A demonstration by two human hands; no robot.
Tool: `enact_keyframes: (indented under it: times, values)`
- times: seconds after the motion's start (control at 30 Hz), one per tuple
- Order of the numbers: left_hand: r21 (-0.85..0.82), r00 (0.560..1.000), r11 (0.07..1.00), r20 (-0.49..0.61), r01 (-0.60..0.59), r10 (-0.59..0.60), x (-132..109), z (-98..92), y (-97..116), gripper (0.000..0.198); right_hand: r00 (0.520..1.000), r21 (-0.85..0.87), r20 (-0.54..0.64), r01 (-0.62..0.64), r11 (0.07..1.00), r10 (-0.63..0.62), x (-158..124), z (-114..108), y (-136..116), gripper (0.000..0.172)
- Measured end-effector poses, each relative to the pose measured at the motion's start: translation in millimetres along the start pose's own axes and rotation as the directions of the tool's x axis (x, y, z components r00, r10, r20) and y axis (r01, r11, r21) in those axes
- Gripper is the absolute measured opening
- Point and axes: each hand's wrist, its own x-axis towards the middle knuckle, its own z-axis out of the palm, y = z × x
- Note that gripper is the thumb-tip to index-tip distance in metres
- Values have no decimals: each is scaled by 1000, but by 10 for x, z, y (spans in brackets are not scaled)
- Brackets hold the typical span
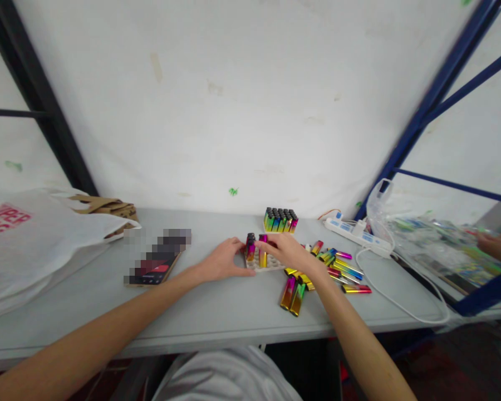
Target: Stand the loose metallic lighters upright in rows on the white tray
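Observation:
A small white tray lies on the grey table and holds a few upright rainbow-coloured lighters. My left hand rests against the tray's left side, fingers curled by a dark-topped lighter. My right hand pinches a lighter standing in the tray. Several loose lighters lie scattered to the right of the tray. A full tray of lighters stands behind, near the wall.
A phone lies left of my hands, with a white plastic bag and brown paper beyond it. A white power strip with a cable and a clear bag lie at right. Another person's hand shows far right.

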Motion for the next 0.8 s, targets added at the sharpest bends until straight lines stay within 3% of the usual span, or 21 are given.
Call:
enact_keyframes:
  times: [0.13, 0.27, 0.43, 0.5, 0.63, 0.8]
  values:
    - [-2, 1000, 1000, -4, 0, 0, -3, 2, -4, 64, 996, 121, 85, 23, 992, -33, 14, 56, 50, 46]
    - [3, 1000, 1000, -8, 7, -7, -6, 7, -2, 63, 991, 168, 129, -45, 985, 23, 4, 120, 40, 41]
    - [2, 1000, 1000, -6, 2, -2, -7, -3, 13, 59, 996, -199, 75, -31, 979, 47, -16, 233, -143, 37]
    - [-4, 1000, 1000, -5, -5, 5, -7, -5, 10, 59, 992, -261, 108, -37, 965, 68, -24, 241, -178, 37]
    - [-2, 1000, 1000, -9, -16, 16, -4, -2, -2, 62, 974, -132, 205, -76, 988, 102, -76, 36, -38, 35]
    - [11, 1000, 1000, 11, 2, -2, -1, -11, 3, 64, 973, -44, 182, -139, 989, 145, -269, -457, 344, 20]
